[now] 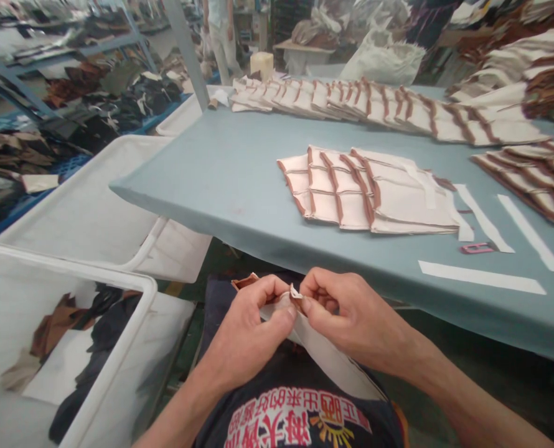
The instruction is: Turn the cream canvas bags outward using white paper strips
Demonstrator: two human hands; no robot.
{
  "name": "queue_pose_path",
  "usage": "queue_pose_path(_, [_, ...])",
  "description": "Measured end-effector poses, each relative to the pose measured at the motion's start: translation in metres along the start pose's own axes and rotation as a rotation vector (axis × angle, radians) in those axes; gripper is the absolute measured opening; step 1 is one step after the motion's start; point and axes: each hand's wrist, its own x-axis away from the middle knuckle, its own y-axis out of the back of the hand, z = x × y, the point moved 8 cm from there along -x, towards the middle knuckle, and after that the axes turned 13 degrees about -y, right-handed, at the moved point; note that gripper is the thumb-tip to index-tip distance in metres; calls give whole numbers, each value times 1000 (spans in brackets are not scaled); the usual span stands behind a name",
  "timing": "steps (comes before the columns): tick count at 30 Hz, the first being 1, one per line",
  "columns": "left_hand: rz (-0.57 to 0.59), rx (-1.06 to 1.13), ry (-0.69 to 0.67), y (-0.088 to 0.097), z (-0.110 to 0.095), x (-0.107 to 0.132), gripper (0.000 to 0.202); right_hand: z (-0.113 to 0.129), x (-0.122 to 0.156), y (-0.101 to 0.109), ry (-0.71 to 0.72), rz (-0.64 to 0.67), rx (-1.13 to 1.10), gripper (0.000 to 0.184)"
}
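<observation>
Left hand [253, 323] and right hand [352, 308], one cloth piece [326, 351] between them.
Both pinch its brown-edged end, thumbs against curled fingers, on the near side of the desk [202, 168]; rightward beyond them lies one pink tool [476, 248] (at least three white strips [482, 277] around it).

L grip [251, 323] & R grip [349, 311] pinch wht/brn fabric pc [335, 361]; similar pcs [321, 190] on blue tbl [211, 168].

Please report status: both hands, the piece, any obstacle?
Left hand, right hand: both pinching white-and-brown piece. Piece held off the table. Nothing seen blocking the hands.
</observation>
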Motion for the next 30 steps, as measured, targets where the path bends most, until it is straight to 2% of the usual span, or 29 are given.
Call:
queue_pose_path(4, [-32,60,22,-2,13,1,22,-11,2,-14,-18,-47,-25,15])
queue_pose_path(11, [6,-27,19,-2,17,11,23,-11,21,-26,103,-242,120,13])
queue_pose_path(15, [-9,-34,15,1,19,17,28,-16,30,-30,91,-322,44,12])
queue_pose_path(18, [-67,18,2,3,20,19,31,-25,34,-38,5,-297,-51,14])
queue_pose_path(22, [-121,-26,-93,6,14,20,32,-31,36,-42,-58,-242,-115,19])
queue_pose_path(26, [-81,-151,-201,3,1,22,30,-30,33,-32,-96,-234,-157,24])
queue_pose_path(30, [-131,-151,-263,-1,-9,24,29,-24,30,-19,-114,-268,-132,24])
